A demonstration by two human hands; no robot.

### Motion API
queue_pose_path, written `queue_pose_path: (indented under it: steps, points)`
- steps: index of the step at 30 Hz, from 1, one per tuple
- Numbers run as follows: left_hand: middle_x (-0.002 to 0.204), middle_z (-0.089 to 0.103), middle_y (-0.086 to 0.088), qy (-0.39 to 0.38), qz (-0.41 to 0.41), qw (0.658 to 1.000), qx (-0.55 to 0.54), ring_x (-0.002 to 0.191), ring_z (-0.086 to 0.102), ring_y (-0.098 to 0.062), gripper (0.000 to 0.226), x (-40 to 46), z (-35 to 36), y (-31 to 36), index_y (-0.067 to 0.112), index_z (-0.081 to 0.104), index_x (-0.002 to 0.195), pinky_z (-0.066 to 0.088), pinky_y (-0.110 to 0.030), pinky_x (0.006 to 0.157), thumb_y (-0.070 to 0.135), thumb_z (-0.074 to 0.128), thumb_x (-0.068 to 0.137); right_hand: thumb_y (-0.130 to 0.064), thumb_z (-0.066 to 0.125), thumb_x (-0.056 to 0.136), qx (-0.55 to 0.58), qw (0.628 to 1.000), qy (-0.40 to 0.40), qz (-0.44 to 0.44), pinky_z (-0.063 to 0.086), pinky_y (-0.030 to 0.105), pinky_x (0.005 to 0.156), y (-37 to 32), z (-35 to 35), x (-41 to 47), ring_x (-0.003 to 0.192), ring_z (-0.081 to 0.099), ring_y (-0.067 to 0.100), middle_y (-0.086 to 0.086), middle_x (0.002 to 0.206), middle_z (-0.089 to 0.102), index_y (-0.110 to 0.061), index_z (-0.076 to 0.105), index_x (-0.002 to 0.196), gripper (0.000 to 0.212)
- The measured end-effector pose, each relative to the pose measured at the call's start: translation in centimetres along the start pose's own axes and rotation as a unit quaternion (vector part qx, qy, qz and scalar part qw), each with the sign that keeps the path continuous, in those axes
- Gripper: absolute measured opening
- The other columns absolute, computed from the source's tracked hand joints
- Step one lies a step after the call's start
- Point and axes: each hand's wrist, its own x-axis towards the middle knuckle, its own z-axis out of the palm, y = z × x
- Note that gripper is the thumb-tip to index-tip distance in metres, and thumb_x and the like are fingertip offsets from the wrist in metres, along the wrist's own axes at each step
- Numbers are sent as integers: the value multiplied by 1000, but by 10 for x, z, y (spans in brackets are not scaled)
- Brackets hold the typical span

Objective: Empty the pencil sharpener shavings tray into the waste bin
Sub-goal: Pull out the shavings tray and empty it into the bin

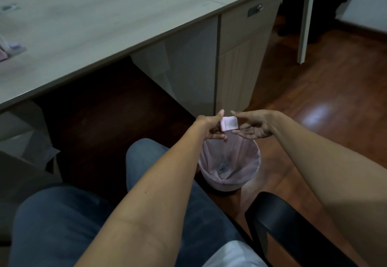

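A small pale pink shavings tray (230,123) with a dark smudged inside is held over the waste bin (248,174), a round bin lined with a pink bag that stands on the floor. My left hand (211,127) grips the tray by its left end, thumb up. My right hand (254,125) is just to the right of the tray, fingers spread, with fingertips at or near its right edge; real contact cannot be told. A few dark bits lie at the bottom of the bin.
A grey desk (104,26) spans the upper left, with a drawer cabinet (240,53) under it behind the bin. A black chair armrest (278,220) is at the lower right. My knees in jeans (62,220) sit below. The floor is glossy wood (324,103).
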Motion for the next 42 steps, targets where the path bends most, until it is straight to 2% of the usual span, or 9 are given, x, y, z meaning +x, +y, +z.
queue_pose_path:
  steps: [11, 16, 19, 21, 24, 27, 30, 38, 42]
  points:
    - [77, 63, -18, 2, 0, 1000, 32, 58, 64, -29, 55, -10, 2, 11, -8, 64, 111, 61, -33, 49, 44, 65, 92, -52, 80, 70, -9, 999, 15, 35, 60, 28, 64, -7, -5, 0, 62, 76, 17, 17, 86, 78, 9, 57, 114, 79]
    - [96, 67, -23, -9, 8, 999, 31, 65, 67, -30, 54, -9, 1, 12, -9, 62, 118, 60, -30, 47, 39, 65, 93, -48, 79, 74, -21, 1000, 11, 17, 62, 30, 67, -7, -4, 1, 64, 76, 18, 17, 84, 77, 9, 55, 115, 73]
    - [113, 69, -24, -14, 19, 1000, 20, 77, 71, -27, 57, -7, -1, 9, -11, 58, 125, 62, -27, 51, 29, 73, 89, -31, 74, 85, 2, 999, -12, -38, 57, 32, 89, -5, -3, -1, 93, 75, 21, 14, 100, 73, -1, 57, 114, 45]
    - [114, 68, -26, -21, 40, 999, 14, 87, 70, -29, 50, -8, -2, 6, -16, 59, 121, 62, -25, 54, 14, 77, 86, -20, 67, 91, 0, 997, -46, -63, 54, 31, 94, -4, -5, -2, 115, 66, 21, 10, 114, 69, -7, 60, 119, 31]
    - [95, 66, -19, -31, 77, 997, 12, 80, 68, -25, 29, -7, -5, 3, -11, 64, 106, 61, -20, 57, -6, 76, 80, -1, 64, 90, -14, 994, -68, -85, 56, 24, 84, -1, -8, -3, 100, 70, 18, 13, 104, 71, 0, 62, 120, 30]
    - [92, 67, -13, -28, 116, 992, 34, 82, 68, -22, 45, -6, -9, 5, -7, 62, 117, 62, -25, 73, -14, 77, 75, 15, 63, 86, -20, 987, -67, -145, 53, 22, 79, 1, -7, -6, 72, 74, 13, 14, 87, 76, 1, 68, 105, 24]
    - [105, 67, -13, -21, 149, 986, 77, 100, 66, -24, 58, -7, -12, 10, -4, 63, 122, 56, -35, 95, -11, 83, 68, 20, 67, 78, -24, 979, -45, -199, 56, 29, 80, 4, -6, -4, 77, 74, 19, 16, 91, 77, 2, 66, 110, 36]
    - [111, 67, -10, 4, 226, 969, 103, 102, 63, -18, 61, -26, -28, 36, 0, 63, 123, 50, -14, 70, -6, 86, 67, 21, 74, 70, -18, 957, -11, -288, 59, 19, 65, -20, 7, -17, 94, 71, 20, 17, 111, 70, -1, 63, 112, 49]
    - [115, 69, -13, 14, 270, 955, 123, 95, 65, -14, 59, -44, -43, 68, -1, 63, 123, 51, -12, 66, -3, 86, 69, 20, 74, 70, -27, 946, -28, -322, 59, 29, 86, -51, 14, -36, 106, 70, 25, 20, 116, 70, -4, 65, 106, 45]
